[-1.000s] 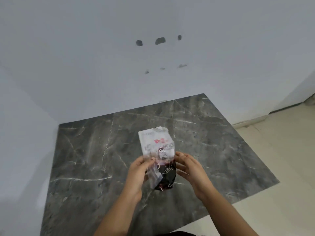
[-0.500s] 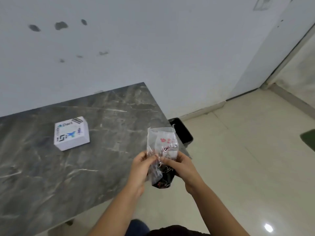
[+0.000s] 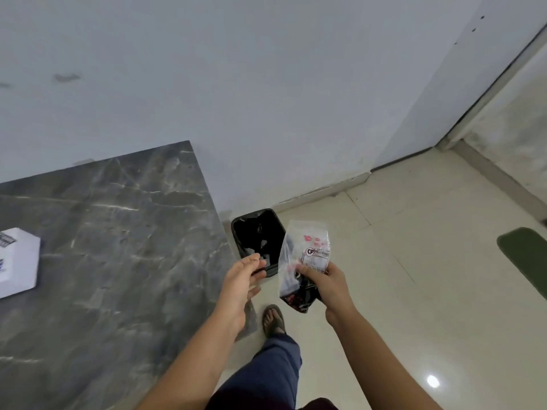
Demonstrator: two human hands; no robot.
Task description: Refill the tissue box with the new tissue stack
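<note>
My right hand (image 3: 327, 284) grips a clear plastic wrapper (image 3: 303, 255) with red and black print, held upright above the floor just right of a black bin (image 3: 257, 235). The wrapper looks flat and crumpled. My left hand (image 3: 241, 279) hangs with relaxed fingers over the table's right corner, holding nothing. A white tissue box (image 3: 17, 261) with printed marks lies on the grey marble table (image 3: 118, 247), cut off by the left edge of the view.
The black bin stands on the floor between the table's right edge and the white wall (image 3: 266, 99). Cream floor tiles (image 3: 414, 261) spread to the right, with a dark green mat (image 3: 524, 255) at the far right. My sandalled foot (image 3: 273, 319) is below the bin.
The view has swung right from the table toward the floor and bin. My left hand has let go of the wrapper, which my right hand alone now holds beside the bin.
</note>
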